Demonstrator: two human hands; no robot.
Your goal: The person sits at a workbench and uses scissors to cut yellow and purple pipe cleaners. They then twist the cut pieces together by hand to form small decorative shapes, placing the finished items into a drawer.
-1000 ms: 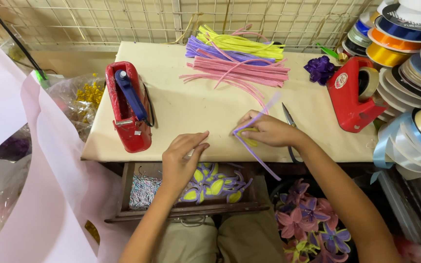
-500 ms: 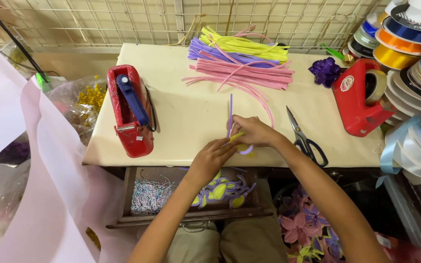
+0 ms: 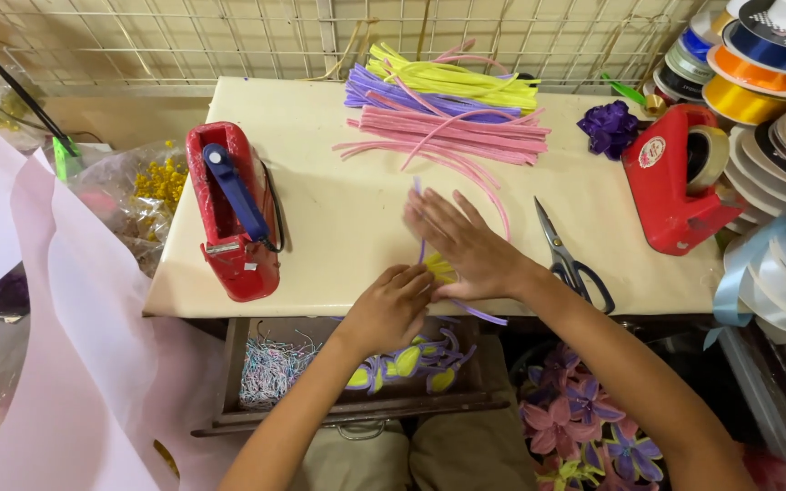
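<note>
Right hand lies flat w/ fingers spread on the bench, pressing a purple pipe cleaner that sticks out near and far of the palm. Left hand curled, pinching a small yellow piece at the near bench edge, touching the right. Scissors just right; red stapler left; pipe-cleaner pile far side.

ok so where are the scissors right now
In the head view, the scissors lie on the table just right of the right hand, left of the red tape dispenser.
</note>
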